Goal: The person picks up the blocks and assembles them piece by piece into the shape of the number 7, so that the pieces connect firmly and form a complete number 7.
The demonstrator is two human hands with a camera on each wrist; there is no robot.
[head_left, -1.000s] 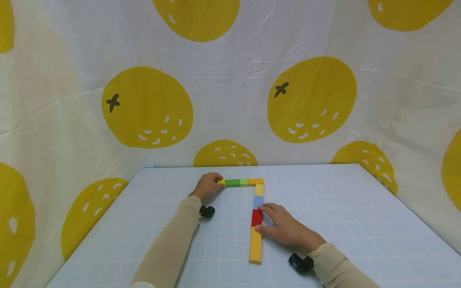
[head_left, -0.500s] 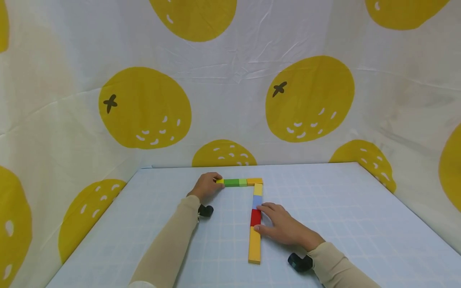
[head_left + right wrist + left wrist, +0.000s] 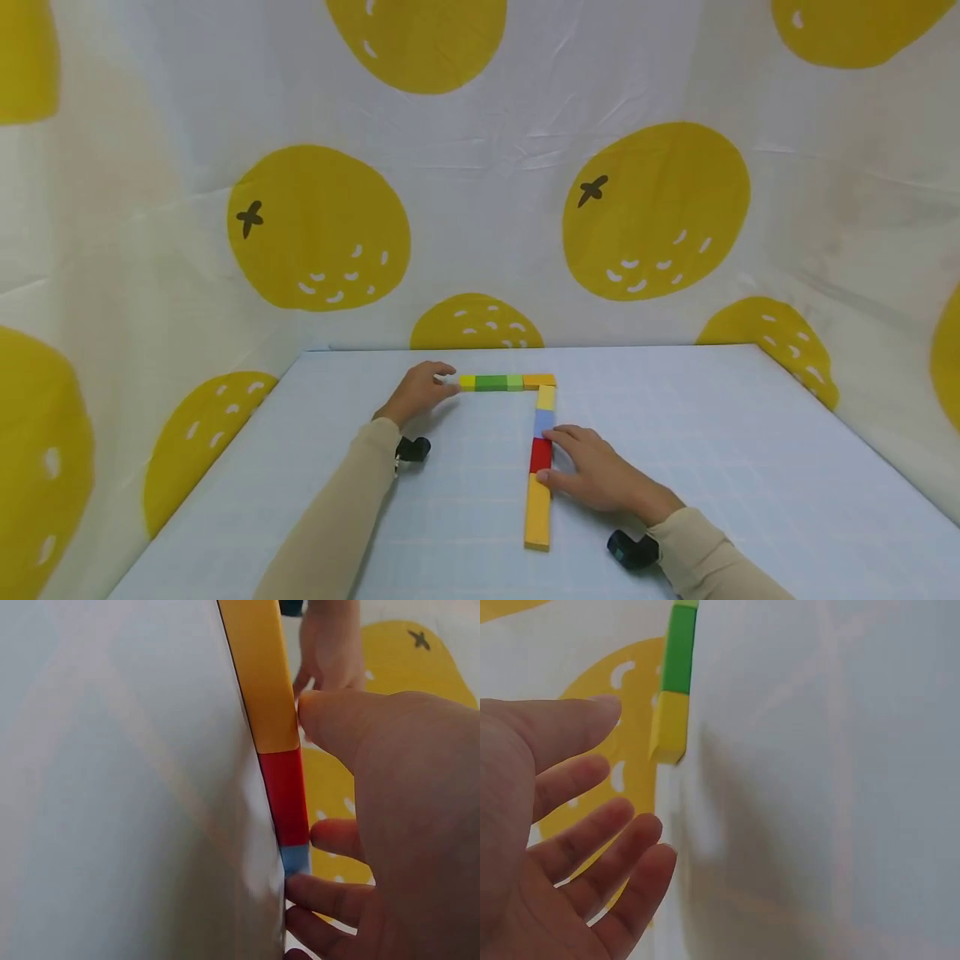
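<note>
A row of wooden blocks runs across the back of the table, with a yellow block (image 3: 467,383) at its left end, then a green block (image 3: 491,383), a light green block (image 3: 514,382) and an orange block (image 3: 538,381). Just left of the yellow block, my left hand (image 3: 416,393) is apart from it, fingers spread and holding nothing. A second row comes toward me from the right end: pale yellow block (image 3: 546,397), blue block (image 3: 543,422), red block (image 3: 541,455), long orange-yellow block (image 3: 537,512). My right hand (image 3: 600,473) rests against this row, thumb at the orange-yellow block, fingertips at the blue one.
The table (image 3: 697,433) wears a pale checked cloth. A white curtain (image 3: 480,225) with large yellow fruit prints hangs behind and at both sides. Each wrist bears a black camera, such as the right one (image 3: 632,550).
My left hand has let go of the yellow block and drawn back a little to the left. The right hand stays against the near row, and the blocks keep their places.
</note>
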